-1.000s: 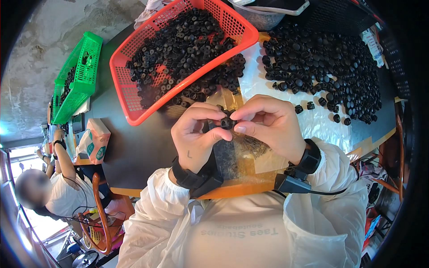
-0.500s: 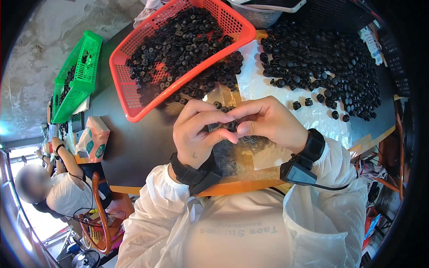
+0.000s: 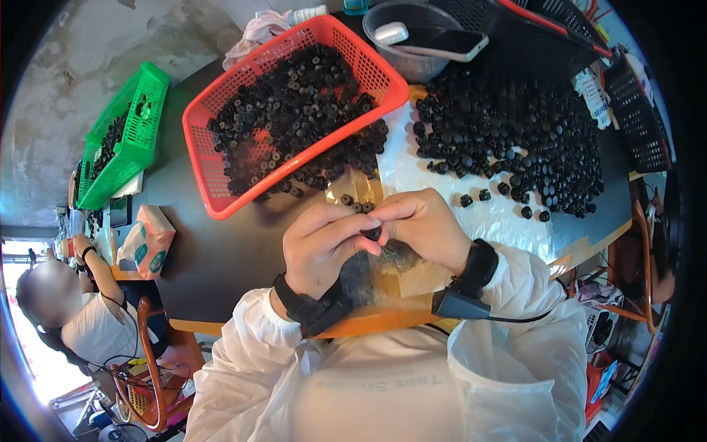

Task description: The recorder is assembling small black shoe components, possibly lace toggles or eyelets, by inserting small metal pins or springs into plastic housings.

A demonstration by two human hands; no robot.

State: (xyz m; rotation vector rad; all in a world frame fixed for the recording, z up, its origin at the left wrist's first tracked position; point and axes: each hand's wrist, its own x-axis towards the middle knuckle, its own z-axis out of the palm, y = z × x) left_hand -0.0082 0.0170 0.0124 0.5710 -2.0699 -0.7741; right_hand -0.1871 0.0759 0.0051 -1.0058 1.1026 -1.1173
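Observation:
Both hands meet over the near part of the table, pinching a small black round plastic part (image 3: 374, 233) between their fingertips. My left hand (image 3: 318, 239) grips it from the left with thumb and fingers. From the other side my right hand (image 3: 427, 227) has closed on it, its fingertips covering much of the part. Several black perforated round pieces (image 3: 357, 205) lie just beyond the fingers. Below the hands is a heap of thin metal pieces (image 3: 398, 258), partly hidden and too small to make out.
A red basket (image 3: 291, 163) of black round pieces stands ahead, more spilling beside it. Many black caps (image 3: 508, 140) cover plastic sheeting at right. A clear bowl (image 3: 423, 66) carries a phone (image 3: 442, 42). At left are a tissue pack (image 3: 151, 239), a green basket (image 3: 129, 155) and a co-worker (image 3: 103, 324).
The view has shifted, so the table and baskets sit differently in the picture. Both hands still pinch the small part, which now appears more covered by the fingers.

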